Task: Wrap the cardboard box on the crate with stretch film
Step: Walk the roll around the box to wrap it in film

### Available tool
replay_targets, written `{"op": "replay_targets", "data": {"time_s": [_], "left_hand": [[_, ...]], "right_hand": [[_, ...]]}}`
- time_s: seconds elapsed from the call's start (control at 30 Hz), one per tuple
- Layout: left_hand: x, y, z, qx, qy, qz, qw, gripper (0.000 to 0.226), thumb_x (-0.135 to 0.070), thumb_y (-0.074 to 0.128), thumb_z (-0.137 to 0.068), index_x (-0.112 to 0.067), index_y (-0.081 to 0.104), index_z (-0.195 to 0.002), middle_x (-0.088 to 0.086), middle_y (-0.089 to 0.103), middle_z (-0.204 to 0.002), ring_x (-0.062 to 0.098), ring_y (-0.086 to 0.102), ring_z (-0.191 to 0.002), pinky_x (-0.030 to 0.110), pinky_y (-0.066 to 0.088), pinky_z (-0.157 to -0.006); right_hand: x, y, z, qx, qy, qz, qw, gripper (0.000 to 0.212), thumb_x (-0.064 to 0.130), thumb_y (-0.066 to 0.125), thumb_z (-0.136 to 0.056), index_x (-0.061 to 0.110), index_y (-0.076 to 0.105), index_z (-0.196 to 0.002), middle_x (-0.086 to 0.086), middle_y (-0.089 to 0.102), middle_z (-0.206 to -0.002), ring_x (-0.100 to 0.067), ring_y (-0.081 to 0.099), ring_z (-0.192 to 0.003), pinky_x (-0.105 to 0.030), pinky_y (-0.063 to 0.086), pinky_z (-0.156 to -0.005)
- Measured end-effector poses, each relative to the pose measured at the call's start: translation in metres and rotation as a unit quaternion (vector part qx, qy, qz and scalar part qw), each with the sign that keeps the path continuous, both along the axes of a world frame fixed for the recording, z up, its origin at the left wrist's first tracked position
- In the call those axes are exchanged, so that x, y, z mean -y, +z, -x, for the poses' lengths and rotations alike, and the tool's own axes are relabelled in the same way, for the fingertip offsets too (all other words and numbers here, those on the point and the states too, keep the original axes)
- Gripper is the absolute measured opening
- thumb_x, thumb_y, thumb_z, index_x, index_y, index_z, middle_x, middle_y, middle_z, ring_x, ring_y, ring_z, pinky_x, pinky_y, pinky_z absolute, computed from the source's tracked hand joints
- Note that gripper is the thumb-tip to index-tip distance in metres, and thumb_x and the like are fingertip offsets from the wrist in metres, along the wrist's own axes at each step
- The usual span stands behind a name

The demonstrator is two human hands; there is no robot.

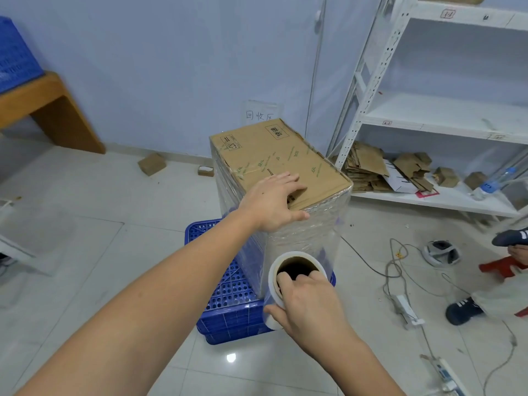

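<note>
Cardboard: brown box (281, 161) upright on blue crate (228, 298), top face bare w/ green-print tape + black stamps; all visible sides sheathed in clear film.
Film: stretch film (303, 232) wrinkled round box sides, top edge bunched at box rim; sheet runs from near corner down to roll.
Roll: film roll (297, 277) upright just beside box's near-right corner, over crate edge; brown core open at top, white film wound outside.
Left hand: left hand (273, 202) palm down on near end of box top, fingers straight + spread, thumb over near edge onto film; pressing flat, gripping nothing.
Right hand: right hand (307, 302) holding roll; fingertips hooked inside core, thumb round outside lower down.
Crate: blue perforated plastic, on tiled floor (85, 252); near-left part uncovered, box set toward far-right.
Shelf: white metal rack (445, 115) at right; lowest shelf w/ flattened cardboard stack (365, 170), loose scraps, plastic bottle (494, 180) lying down.
Floor, right: grey cables (397, 267), white power strips (407, 311), small white-grey device (441, 252).
Other person: dark shoe (464, 310) on floor, second shoe at frame edge, red stool (500, 267) partly visible.
Floor, back: two small cardboard bits (152, 163) near wall.
Left side: wooden tabletop (31, 92) w/ second blue crate (17, 58) on it.
Wall: handwritten label (260, 114) behind box.
</note>
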State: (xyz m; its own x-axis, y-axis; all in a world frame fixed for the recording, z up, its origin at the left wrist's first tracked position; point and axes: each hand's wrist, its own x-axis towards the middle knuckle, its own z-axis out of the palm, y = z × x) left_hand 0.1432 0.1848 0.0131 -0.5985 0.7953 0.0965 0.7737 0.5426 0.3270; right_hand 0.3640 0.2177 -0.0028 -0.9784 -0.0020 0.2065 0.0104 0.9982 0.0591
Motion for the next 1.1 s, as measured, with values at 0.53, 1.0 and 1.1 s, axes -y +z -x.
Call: {"op": "replay_targets", "data": {"time_s": [0.53, 1.0, 1.1], "left_hand": [[0.054, 0.004, 0.084, -0.105, -0.344, 0.118, 0.926, 0.114, -0.092, 0.050, -0.073, -0.035, 0.011, -0.164, -0.003, 0.002, -0.172, 0.018, 0.002, -0.158, 0.042, 0.003, -0.129], [0.066, -0.018, 0.078, -0.237, -0.326, 0.080, 0.911, 0.089, -0.083, 0.012, -0.089, -0.036, -0.002, -0.163, 0.010, 0.007, -0.172, 0.032, 0.010, -0.158, 0.048, 0.009, -0.128], [0.069, -0.018, 0.081, -0.231, -0.329, 0.079, 0.912, 0.088, -0.082, 0.012, -0.090, -0.036, -0.003, -0.163, 0.010, 0.005, -0.172, 0.032, 0.008, -0.158, 0.048, 0.009, -0.129]], "right_hand": [[0.066, 0.002, 0.039, 0.059, -0.415, 0.029, 0.908, 0.068, 0.088, 0.026, -0.080, 0.025, 0.045, -0.065, 0.007, 0.049, -0.058, -0.017, 0.048, -0.067, -0.031, 0.044, -0.062], [0.109, -0.002, 0.044, 0.046, -0.185, -0.015, 0.981, 0.046, 0.064, 0.057, -0.081, 0.026, 0.053, -0.055, 0.009, 0.043, -0.048, -0.013, 0.035, -0.050, -0.026, 0.032, -0.056], [0.119, 0.003, 0.056, 0.058, -0.170, 0.031, 0.983, 0.045, 0.064, 0.052, -0.085, 0.027, 0.053, -0.059, 0.010, 0.040, -0.054, -0.014, 0.033, -0.058, -0.031, 0.044, -0.060]]}}
